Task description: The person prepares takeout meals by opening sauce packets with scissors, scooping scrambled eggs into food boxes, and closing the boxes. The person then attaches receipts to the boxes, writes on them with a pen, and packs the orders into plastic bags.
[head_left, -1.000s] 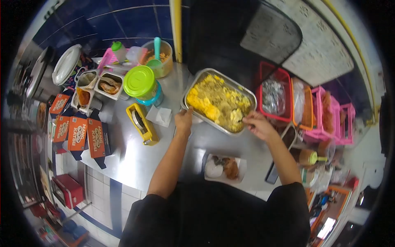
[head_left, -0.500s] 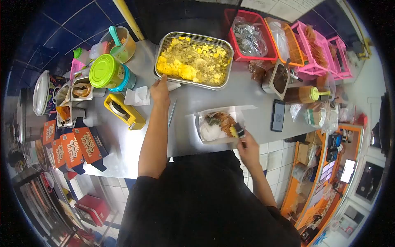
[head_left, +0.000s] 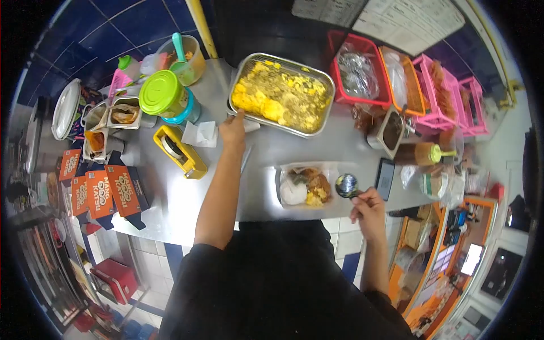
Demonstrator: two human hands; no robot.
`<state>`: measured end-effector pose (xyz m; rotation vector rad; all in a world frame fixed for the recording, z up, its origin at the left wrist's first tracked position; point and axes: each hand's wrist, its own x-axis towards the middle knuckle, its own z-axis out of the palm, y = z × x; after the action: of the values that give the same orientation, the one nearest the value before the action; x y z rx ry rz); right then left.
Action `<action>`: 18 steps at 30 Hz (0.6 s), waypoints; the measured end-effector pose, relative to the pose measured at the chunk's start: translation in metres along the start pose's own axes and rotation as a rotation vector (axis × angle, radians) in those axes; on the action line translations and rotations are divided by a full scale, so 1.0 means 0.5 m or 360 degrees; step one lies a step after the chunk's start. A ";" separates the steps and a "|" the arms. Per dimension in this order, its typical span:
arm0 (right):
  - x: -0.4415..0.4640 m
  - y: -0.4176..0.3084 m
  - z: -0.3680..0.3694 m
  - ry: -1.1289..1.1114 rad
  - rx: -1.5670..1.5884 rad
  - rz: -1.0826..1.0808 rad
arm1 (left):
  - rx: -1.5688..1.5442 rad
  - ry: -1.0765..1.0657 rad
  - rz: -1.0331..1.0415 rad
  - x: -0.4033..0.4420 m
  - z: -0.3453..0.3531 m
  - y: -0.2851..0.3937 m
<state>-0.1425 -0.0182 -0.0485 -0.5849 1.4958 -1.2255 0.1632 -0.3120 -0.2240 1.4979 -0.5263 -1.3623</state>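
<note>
My left hand (head_left: 232, 131) is closed on the near left edge of a metal tray (head_left: 325, 122) that holds yellow scrambled egg (head_left: 266, 105). In my right hand (head_left: 369, 211) is a shiny round spoon (head_left: 347, 185), held just right of an open paper box (head_left: 279, 184). Inside the box lie white rice (head_left: 294, 192), brown fried food (head_left: 318, 182), something dark, and some yellow egg near its front edge. The spoon has small yellow bits on it and does not touch the box.
A yellow tape dispenser (head_left: 195, 166), white paper (head_left: 199, 134) and a green-lidded tub (head_left: 161, 96) are on the left. Orange boxes (head_left: 100, 193) lie farther left. On the right are a red basket (head_left: 386, 90), a sauce container (head_left: 391, 131), a brown bottle (head_left: 413, 153) and a phone (head_left: 385, 177).
My right hand went from the tray to the paper box, then back to the right with the spoon. Yellow egg now lies in the box. My left hand stays at the tray.
</note>
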 end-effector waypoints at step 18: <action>0.476 -0.081 0.233 -0.0965 -0.1927 -0.0673 | -0.0010 0.0064 -0.0089 -0.052 0.015 0.043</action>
<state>-0.1200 -0.2806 -0.0996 -1.9410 1.4711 -0.1978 0.1557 -0.3015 -0.1918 1.5417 -0.4572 -1.3725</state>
